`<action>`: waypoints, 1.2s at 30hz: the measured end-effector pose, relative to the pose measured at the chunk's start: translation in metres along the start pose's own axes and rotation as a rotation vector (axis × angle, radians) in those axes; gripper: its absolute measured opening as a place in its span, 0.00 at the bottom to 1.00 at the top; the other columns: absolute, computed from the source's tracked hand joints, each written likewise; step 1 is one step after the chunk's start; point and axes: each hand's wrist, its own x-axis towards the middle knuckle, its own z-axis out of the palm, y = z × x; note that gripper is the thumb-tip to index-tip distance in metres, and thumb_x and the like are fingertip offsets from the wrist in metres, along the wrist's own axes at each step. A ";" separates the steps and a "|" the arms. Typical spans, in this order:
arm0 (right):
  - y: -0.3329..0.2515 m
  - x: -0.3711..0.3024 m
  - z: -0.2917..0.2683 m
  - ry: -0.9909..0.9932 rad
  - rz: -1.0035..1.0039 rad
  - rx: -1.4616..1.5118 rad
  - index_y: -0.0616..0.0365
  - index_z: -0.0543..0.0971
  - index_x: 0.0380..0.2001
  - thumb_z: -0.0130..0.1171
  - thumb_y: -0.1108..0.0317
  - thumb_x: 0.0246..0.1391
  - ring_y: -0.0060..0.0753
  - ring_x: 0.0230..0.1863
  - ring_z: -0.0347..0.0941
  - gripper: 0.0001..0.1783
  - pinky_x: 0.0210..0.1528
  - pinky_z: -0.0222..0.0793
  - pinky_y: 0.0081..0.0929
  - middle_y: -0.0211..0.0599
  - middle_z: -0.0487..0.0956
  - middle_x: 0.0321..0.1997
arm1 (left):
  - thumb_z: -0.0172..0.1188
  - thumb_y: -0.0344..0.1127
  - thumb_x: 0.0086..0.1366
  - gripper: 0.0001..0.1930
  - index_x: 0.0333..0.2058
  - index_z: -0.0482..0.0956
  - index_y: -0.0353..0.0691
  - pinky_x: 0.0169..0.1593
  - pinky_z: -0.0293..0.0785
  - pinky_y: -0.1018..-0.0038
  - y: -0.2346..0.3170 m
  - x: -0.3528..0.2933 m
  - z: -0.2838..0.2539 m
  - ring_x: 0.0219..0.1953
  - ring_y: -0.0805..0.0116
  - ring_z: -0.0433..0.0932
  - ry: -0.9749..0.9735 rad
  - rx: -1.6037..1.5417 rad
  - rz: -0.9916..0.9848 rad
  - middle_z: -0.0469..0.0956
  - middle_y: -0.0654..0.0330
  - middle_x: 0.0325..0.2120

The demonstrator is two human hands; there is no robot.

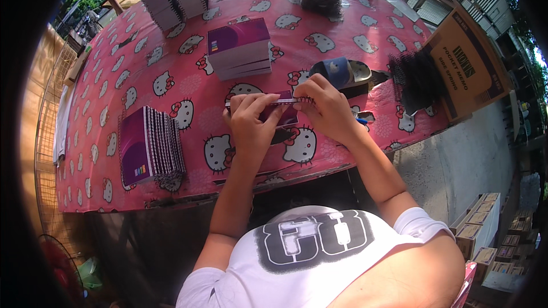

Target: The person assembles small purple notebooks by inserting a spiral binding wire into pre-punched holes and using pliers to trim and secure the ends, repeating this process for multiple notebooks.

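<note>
**Both hands on a small purple notebook at the table's near edge**

The purple notebook [279, 111] sits between the two hands, lifted slightly off the pink cat-print table [114, 68]. The left hand [249, 120] is closed around its left end, fingers curled over the top edge. The right hand [326, 105] pinches that top edge at its right end, where a wire binding seems to run, though the detail is too small to be sure. By my reading this is a binding step, with the coil being worked along the edge; the next move would call for fine fingertip control while the left hand holds firm.

Just beyond the hands stands a stack of purple notebooks [240, 48]. Left of the left hand lies a row of bound notebooks [151, 145]. Right of the right hand, a heap of black wire coils [419, 77] rests against a brown cardboard box [471, 63].
</note>
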 end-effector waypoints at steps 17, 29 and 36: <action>-0.013 0.002 0.015 0.070 -0.020 -0.119 0.61 0.75 0.26 0.62 0.69 0.48 0.47 0.33 0.74 0.08 0.33 0.70 0.40 0.41 0.74 0.30 | 0.73 0.41 0.46 0.11 0.30 0.86 0.51 0.48 0.58 0.63 0.000 0.000 0.000 0.41 0.73 0.72 0.025 -0.014 0.025 0.80 0.74 0.29; 0.130 0.007 -0.062 -0.175 0.417 -0.520 0.57 0.71 0.53 0.71 0.66 0.34 0.45 0.49 0.75 0.38 0.48 0.72 0.40 0.43 0.79 0.44 | 0.74 0.34 0.43 0.18 0.37 0.85 0.46 0.41 0.70 0.70 0.006 0.006 -0.007 0.37 0.68 0.76 -0.058 -0.045 0.117 0.82 0.65 0.28; 0.088 0.014 -0.032 -0.179 0.071 0.211 0.60 0.73 0.43 0.66 0.77 0.32 0.32 0.36 0.77 0.27 0.37 0.74 0.32 0.33 0.79 0.37 | 0.76 0.35 0.42 0.20 0.37 0.84 0.43 0.42 0.71 0.69 0.006 0.010 -0.006 0.37 0.68 0.76 -0.081 -0.089 0.047 0.81 0.63 0.28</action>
